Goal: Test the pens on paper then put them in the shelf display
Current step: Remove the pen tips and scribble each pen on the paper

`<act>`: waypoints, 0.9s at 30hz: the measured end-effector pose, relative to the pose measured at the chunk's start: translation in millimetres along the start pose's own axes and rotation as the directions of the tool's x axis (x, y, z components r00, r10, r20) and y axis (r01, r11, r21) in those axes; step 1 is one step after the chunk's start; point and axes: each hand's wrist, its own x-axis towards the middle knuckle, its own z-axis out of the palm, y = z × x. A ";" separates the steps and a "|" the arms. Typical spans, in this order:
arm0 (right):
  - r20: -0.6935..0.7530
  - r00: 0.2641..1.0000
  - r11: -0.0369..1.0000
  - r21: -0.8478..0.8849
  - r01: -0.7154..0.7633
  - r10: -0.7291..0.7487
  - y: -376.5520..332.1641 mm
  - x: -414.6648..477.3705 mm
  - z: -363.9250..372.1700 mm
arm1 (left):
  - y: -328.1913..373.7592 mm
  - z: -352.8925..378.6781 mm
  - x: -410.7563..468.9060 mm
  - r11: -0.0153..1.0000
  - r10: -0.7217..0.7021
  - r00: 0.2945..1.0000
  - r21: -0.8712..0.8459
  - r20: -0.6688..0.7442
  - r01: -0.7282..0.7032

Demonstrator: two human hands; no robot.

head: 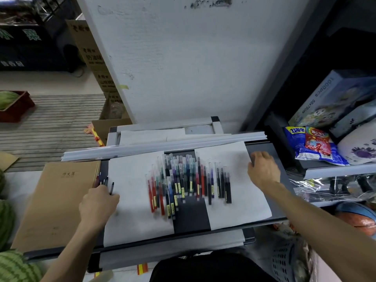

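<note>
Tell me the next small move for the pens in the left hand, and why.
Probably lower the dark pen that juts from the left hand onto the left sheet and draw a short test stroke. That hand grips a few pens right at the sheet's edge, the sheet looks unmarked, and the pile of pens waits beside it.

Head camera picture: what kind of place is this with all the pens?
Probably a small shop. Labelled pens lie heaped on a shelf, a boxed puzzle and snack bags sit alongside, and watermelons are nearby.
</note>
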 end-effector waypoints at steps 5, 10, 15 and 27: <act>0.120 0.991 0.990 -0.131 -0.042 0.058 11.0 21.0 -4.7 | 9.4 -4.3 -13.8 0.999 0.040 0.999 -0.016 -0.003 -0.040; 0.146 0.987 0.985 -0.164 -0.046 0.070 11.5 25.0 4.5 | 19.0 -9.3 -22.9 0.995 0.088 0.995 -0.049 -0.038 -0.090; 0.138 0.987 0.988 -0.145 -0.057 0.077 15.4 29.5 9.0 | 31.0 -13.5 -32.9 0.985 0.143 0.989 -0.089 -0.047 -0.146; 0.038 0.998 0.860 0.510 0.031 -0.059 -49.9 -6.2 -26.9 | 79.7 -23.4 -64.3 0.812 0.452 0.891 -0.434 0.042 -0.391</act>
